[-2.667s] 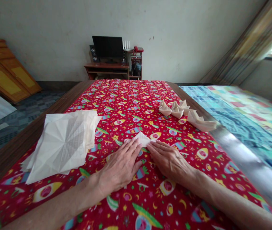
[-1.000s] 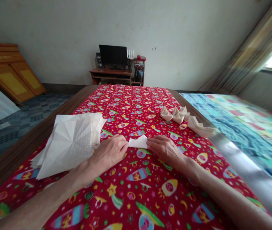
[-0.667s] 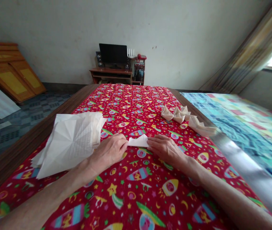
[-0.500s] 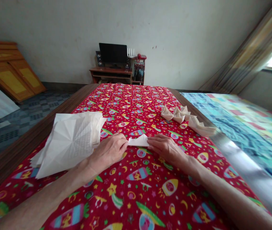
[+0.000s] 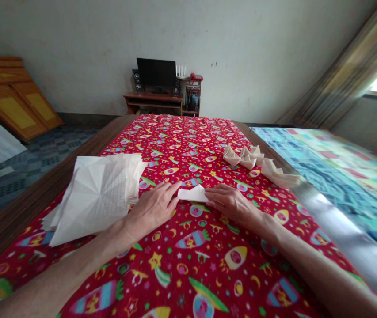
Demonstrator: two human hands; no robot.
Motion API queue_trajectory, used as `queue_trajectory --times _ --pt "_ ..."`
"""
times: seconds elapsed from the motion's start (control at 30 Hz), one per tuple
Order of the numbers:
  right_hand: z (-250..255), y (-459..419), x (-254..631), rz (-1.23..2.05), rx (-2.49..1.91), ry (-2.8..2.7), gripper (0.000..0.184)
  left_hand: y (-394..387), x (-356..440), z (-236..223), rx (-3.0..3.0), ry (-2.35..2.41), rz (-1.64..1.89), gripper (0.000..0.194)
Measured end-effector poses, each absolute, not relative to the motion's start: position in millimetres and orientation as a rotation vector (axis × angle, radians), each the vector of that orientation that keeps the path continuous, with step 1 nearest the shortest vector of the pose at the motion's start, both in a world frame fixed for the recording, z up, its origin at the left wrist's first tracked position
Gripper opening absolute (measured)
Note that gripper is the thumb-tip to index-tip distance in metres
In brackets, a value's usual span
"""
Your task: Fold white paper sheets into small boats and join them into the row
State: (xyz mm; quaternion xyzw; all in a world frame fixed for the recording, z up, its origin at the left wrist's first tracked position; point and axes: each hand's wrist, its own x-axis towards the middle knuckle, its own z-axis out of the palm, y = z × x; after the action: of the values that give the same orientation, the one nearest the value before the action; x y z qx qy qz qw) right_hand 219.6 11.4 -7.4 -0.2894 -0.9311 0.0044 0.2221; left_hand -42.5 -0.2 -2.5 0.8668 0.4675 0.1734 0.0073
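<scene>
A small folded white paper piece (image 5: 193, 194) lies on the red rocket-print tablecloth (image 5: 188, 247). My left hand (image 5: 153, 206) rests flat at its left end, fingers stretched out and touching the edge. At the right end my right hand (image 5: 230, 202) pinches the paper with curled fingers. A stack of creased white sheets (image 5: 98, 192) lies just left of my left hand.
Several finished folded paper shapes (image 5: 257, 162) sit at the table's right edge. A bed with a patchwork blanket (image 5: 334, 176) adjoins the right side. The wooden table edge (image 5: 19, 207) runs along the left. A desk with a monitor (image 5: 157, 81) stands at the far wall.
My hands moved from pressing the paper flat side by side to holding its two ends. In the last half second my left fingers uncurled and stretched along the paper's left edge.
</scene>
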Motion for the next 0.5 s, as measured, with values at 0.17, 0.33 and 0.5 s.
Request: queue_trajectory --times 0.17,0.33,0.5 --pt "-9.5 12.4 220.5 -0.005 -0.797 -2.559 0.024 -0.9 -41.7 -5.4 2.706 1.486 0.504 0.055" --pt "-8.7 12.1 221.4 -0.062 -0.754 -2.571 0.024 -4.1 -38.5 -4.6 2.758 1.404 0.549 0.044" --pt "-5.1 2.9 214.8 -0.323 -0.825 -2.641 0.025 -7.3 -30.5 -8.0 2.714 1.316 0.621 0.038"
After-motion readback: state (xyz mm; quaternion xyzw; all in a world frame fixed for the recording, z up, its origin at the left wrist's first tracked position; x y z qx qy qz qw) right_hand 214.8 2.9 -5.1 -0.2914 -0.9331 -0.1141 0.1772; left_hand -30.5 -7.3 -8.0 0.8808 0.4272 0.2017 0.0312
